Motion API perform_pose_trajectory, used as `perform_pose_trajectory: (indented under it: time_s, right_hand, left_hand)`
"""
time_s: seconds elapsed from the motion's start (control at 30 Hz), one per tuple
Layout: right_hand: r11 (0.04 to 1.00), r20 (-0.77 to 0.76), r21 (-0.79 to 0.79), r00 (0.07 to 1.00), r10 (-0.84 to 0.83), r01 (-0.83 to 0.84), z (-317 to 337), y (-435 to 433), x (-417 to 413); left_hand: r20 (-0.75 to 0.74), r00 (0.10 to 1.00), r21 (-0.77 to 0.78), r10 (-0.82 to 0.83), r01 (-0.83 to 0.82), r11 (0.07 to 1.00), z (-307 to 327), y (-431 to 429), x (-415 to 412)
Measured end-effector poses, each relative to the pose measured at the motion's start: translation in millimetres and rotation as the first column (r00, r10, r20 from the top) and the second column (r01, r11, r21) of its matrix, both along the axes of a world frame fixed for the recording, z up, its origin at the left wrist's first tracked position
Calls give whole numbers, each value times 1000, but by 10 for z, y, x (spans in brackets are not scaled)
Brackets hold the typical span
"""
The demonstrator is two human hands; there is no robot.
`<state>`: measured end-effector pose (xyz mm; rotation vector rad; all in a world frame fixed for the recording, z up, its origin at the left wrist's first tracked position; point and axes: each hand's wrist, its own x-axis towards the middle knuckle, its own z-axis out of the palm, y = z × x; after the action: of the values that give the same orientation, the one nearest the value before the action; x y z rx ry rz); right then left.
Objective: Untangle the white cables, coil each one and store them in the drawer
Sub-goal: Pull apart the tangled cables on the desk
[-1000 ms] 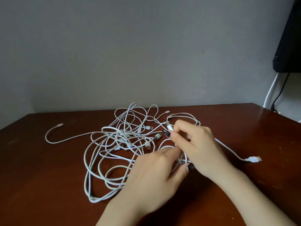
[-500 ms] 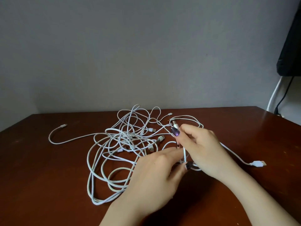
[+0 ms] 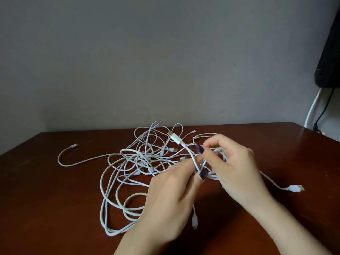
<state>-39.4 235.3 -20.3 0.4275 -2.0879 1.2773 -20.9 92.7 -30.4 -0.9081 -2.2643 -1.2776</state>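
A tangle of several white cables lies in the middle of a dark brown table. My left hand pinches a white cable just below its plug, which sticks up and to the left. My right hand grips a bunch of cable loops beside it, thumb and forefinger curled round them. One loose end with a USB plug trails right of my right wrist. Another plug end lies far left. No drawer is in view.
A grey wall stands behind the table. A black object hangs at the upper right, with a white cord and a black cord running down behind the table's right corner.
The plug held between my hands has risen out of the tangle and now points up and left. My right hand has gathered more loops; my left hand has shifted slightly up.
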Motion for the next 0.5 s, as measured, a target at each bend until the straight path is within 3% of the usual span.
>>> perform_pose_trajectory:
  time_s: [0.07,0.1,0.13,0.23,0.3,0.5]
  right_hand:
    - [999,-65,42,998,-23,26,9,-10,40]
    - [998,-82,49,996,-29,33,16,-21,59]
    - [999,-82,29,996,-27,30,19,-33,68]
    - [986,-20,-158,998,53,-56,11,-99,61]
    - [958,13,-272,995,99,-92,-5,-144,61]
    - [924,-31,-372,996,88,-93,-65,-215,88]
  left_hand:
    - [-97,994,-147,52,-66,987,-29,-48,0]
    - [-58,998,-166,33,-43,985,-33,-36,-35]
    - [-59,998,-96,-18,13,995,-43,-31,-48]
    - [6,1000,222,28,-28,975,-142,-38,5]
    - [69,998,329,-3,-20,944,-128,5,-31]
    - [124,992,386,-8,-41,922,-97,24,-4]
